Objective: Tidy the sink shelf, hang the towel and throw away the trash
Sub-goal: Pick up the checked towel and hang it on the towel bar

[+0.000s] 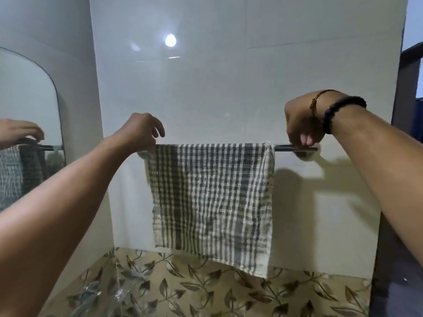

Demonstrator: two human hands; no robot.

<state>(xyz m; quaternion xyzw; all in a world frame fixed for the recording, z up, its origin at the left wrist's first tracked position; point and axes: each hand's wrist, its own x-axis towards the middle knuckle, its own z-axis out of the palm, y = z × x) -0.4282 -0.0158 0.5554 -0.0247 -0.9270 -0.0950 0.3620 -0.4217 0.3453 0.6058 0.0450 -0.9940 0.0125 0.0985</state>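
Observation:
A green-and-white checked towel [212, 200] hangs draped over a metal towel bar [283, 147] on the white tiled wall. My left hand [139, 131] is at the towel's top left corner, fingers curled and pinching the cloth at the bar. My right hand [299, 124] hovers over the bare right end of the bar, just right of the towel's edge, its fingers curled downward and touching the bar; I cannot tell whether they grip it. The towel's lower edge slopes down to the right.
A mirror [27, 106] on the left wall reflects my hand and the towel. Leaf-patterned tiles [206, 291] run along the wall's base. A dark door frame [407, 88] stands at the right edge.

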